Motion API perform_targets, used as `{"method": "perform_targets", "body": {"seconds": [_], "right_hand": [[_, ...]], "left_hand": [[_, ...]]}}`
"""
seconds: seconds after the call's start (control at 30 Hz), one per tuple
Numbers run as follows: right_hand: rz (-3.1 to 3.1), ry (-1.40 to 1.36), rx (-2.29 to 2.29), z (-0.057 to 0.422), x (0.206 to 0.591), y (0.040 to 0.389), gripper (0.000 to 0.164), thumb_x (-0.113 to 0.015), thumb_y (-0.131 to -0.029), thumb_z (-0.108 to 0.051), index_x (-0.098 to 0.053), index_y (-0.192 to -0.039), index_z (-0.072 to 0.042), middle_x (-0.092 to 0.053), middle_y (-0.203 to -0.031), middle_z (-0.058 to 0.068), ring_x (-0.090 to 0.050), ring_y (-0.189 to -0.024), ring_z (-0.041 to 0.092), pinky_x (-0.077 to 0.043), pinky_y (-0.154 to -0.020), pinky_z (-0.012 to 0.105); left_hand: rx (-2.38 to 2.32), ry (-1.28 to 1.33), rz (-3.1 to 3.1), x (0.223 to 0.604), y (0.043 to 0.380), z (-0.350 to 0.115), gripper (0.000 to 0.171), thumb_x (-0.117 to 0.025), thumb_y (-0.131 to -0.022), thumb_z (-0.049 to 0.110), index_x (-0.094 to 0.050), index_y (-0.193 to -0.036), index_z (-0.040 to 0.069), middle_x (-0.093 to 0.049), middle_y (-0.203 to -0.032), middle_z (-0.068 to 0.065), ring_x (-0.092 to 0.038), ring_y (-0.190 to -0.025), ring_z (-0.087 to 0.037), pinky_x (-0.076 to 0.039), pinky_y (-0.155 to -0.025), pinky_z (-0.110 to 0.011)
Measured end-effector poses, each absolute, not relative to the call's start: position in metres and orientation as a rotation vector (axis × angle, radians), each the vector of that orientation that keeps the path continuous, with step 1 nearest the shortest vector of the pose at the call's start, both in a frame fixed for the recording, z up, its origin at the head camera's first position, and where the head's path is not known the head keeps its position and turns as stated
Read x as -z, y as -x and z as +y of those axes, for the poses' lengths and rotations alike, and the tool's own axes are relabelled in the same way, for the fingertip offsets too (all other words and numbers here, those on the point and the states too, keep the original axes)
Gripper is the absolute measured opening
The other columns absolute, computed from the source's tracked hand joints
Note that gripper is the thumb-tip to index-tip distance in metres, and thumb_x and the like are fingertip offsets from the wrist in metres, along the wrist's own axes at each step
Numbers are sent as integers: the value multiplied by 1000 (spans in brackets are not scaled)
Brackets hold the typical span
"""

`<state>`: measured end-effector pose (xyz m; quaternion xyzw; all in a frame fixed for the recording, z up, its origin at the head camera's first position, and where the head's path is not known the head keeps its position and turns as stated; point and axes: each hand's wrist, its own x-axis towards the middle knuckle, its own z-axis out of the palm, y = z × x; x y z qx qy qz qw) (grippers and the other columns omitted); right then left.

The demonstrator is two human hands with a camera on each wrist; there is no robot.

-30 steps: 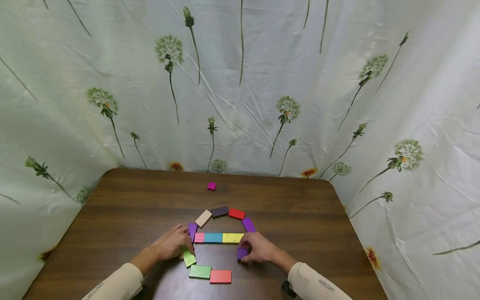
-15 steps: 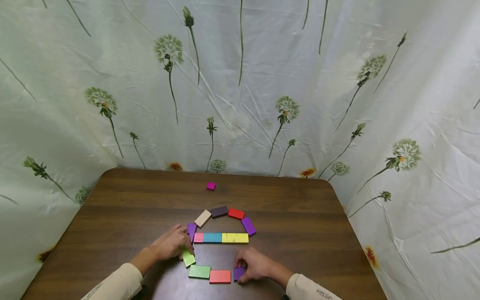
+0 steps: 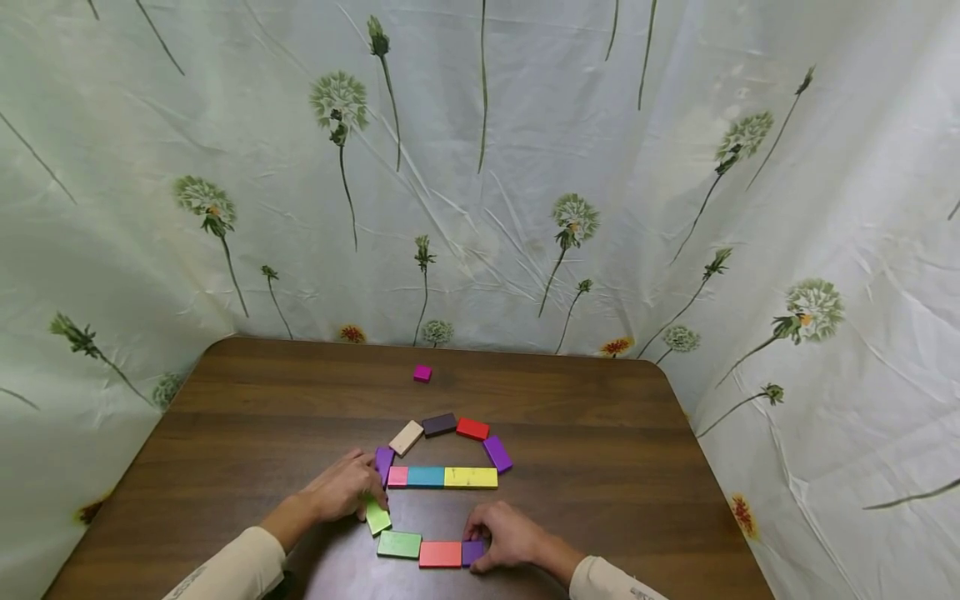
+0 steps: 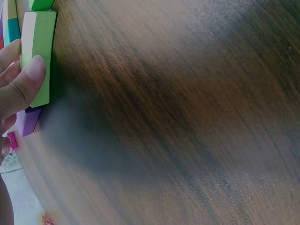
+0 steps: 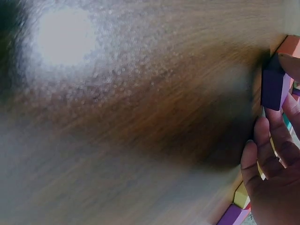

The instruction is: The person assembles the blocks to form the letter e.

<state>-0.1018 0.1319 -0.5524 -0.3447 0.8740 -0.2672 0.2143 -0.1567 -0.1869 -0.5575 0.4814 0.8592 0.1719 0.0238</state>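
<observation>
In the head view my left hand (image 3: 347,487) pinches a lime-green block (image 3: 378,518) that lies flat at the left of a ring of coloured blocks. The left wrist view shows the thumb against the side of that lime-green block (image 4: 43,84). My right hand (image 3: 512,535) grips a short dark purple block (image 3: 472,553) between thumb and fingers at the front of the ring. Its left end meets a coral-red block (image 3: 440,554), which adjoins a green block (image 3: 399,544). In the right wrist view the purple block (image 5: 274,86) stands against the coral one.
Behind the hands a row of pink, blue (image 3: 425,477) and yellow (image 3: 471,477) blocks crosses the ring. Purple, beige (image 3: 406,437), black (image 3: 439,425), red (image 3: 472,429) and another purple block (image 3: 497,454) arch behind it. A magenta block (image 3: 422,374) lies near the wooden table's (image 3: 570,392) back edge.
My right hand has brought the purple block from beside the yellow block toward the front, then left against the coral-red block. My left hand stays on the lime-green block.
</observation>
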Motion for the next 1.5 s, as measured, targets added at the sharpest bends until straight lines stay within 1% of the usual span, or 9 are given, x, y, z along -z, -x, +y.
{"method": "perform_targets", "body": {"seconds": [0.07, 0.3, 0.47, 0.67, 0.93, 1.1, 1.23, 1.3, 1.5], "right_hand": [[2425, 955, 749, 132, 553, 102, 28, -85, -70, -20, -67, -90, -13, -54, -79, -17, -48, -72, -6, -43, -65, 12], [2428, 955, 752, 132, 553, 100, 28, -85, -71, -23, -67, -90, -14, -53, -78, -17, -47, -71, -6, -43, -64, 12], [2418, 953, 770, 132, 553, 101, 27, -84, -71, -23, -67, -90, -14, -52, -79, -17, -47, -71, -6, -42, -63, 13], [2416, 956, 774, 130, 554, 102, 28, -85, -70, -23, -67, -90, -15, -51, -78, -17, -47, -71, -6, -42, -63, 12], [2369, 913, 858, 131, 552, 109, 30, -85, -70, -21, -68, -94, -13, -56, -79, -16, -50, -72, -6, -44, -66, 13], [2455, 811, 952, 134, 540, 130, 26, -84, -72, -14, -67, -91, -8, -61, -79, -8, -53, -71, 2, -45, -65, 17], [2624, 739, 993, 131, 529, 158, 25, -82, -73, -10, -67, -91, -3, -61, -81, 2, -54, -73, 11, -44, -64, 22], [2698, 712, 995, 127, 526, 174, 24, -81, -74, -10, -67, -92, -2, -61, -82, 3, -54, -73, 14, -44, -64, 23], [2777, 613, 1048, 98, 513, 217, 26, -79, -77, -8, -68, -99, 1, -64, -93, 11, -59, -83, 22, -48, -72, 31]], "left_hand": [[-538, -1518, 2661, 558, 157, -187, 32, -79, -63, 4, -79, -87, 25, -69, -87, 18, -53, -86, -12, -37, -77, -37], [-527, -1515, 2652, 555, 156, -187, 32, -78, -63, 3, -78, -86, 26, -69, -87, 19, -54, -89, -15, -36, -77, -36], [-534, -1544, 2653, 557, 157, -187, 32, -79, -62, 5, -78, -86, 25, -69, -86, 19, -53, -86, -13, -35, -75, -32], [-525, -1604, 2663, 560, 158, -190, 32, -79, -61, 7, -78, -86, 25, -69, -87, 19, -58, -91, -17, -38, -77, -35], [-555, -1722, 2668, 562, 161, -191, 31, -81, -57, 10, -78, -84, 24, -69, -84, 18, -54, -83, -10, -36, -73, -31], [-549, -1794, 2663, 564, 162, -188, 28, -81, -58, 16, -78, -84, 24, -70, -85, 18, -48, -79, -7, -34, -72, -26], [-523, -1775, 2671, 564, 162, -188, 30, -82, -57, 16, -78, -84, 26, -69, -84, 20, -46, -77, -5, -33, -72, -26], [-505, -1760, 2669, 564, 162, -189, 30, -82, -56, 17, -78, -85, 27, -69, -84, 21, -45, -77, -4, -33, -72, -26], [-477, -1716, 2656, 563, 163, -189, 29, -82, -58, 17, -79, -85, 28, -69, -85, 21, -44, -77, -4, -31, -71, -24]]}}
